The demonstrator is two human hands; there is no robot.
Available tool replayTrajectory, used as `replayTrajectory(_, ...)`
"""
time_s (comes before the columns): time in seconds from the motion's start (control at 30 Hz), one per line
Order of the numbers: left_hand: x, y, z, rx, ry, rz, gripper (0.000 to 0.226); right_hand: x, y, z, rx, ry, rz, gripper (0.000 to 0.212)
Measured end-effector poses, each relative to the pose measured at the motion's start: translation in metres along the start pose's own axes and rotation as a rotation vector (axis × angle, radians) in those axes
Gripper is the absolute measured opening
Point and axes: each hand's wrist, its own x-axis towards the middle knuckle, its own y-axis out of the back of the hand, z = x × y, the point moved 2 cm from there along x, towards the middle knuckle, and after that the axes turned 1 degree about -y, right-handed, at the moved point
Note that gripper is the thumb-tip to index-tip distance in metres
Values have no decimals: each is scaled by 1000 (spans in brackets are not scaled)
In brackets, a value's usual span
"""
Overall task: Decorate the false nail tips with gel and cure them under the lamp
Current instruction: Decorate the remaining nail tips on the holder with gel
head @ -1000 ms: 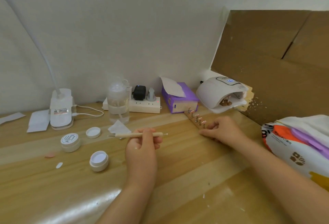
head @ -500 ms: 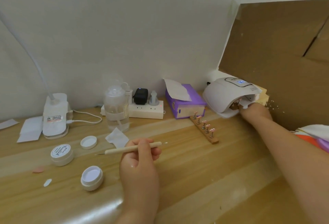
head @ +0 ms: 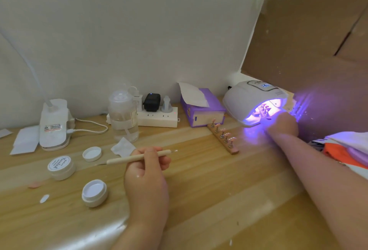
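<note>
Curing step: the right hand (head: pixel 282 123) reached into the lit lamp (head: pixel 253 98), its grip hidden there. Some nail tips (head: pixel 264 108) sat inside; others waited on the stand (head: pixel 223 136) beside it. The left hand (head: pixel 147 170) pinched the stick (head: pixel 137 157). Next probably came withdrawing the hand.

Glare is being thrown off the glossy pale wooden tabletop (head: pixel 199 200); the smooth white plastic curing lamp (head: pixel 242 100) and matt brown cardboard sheet (head: pixel 298 41) are being lit violet.
</note>
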Motion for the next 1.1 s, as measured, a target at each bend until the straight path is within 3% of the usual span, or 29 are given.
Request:
replayTrajectory(0.3,0,5,2,36,23,-13,27,-37,15,12,-56,-17,-9,38)
replayTrajectory(0.6,-2,1,3,36,34,-36,26,-33,8,8,-95,-102,-59,29)
replayTrajectory(0.93,-2,-1,-1,31,64,-61,27,-22,0,13,61,71,-110,16)
replayTrajectory(1.1,-1,2,1,22,58,-67,27,-9,1,14,114,-163,-247,20)
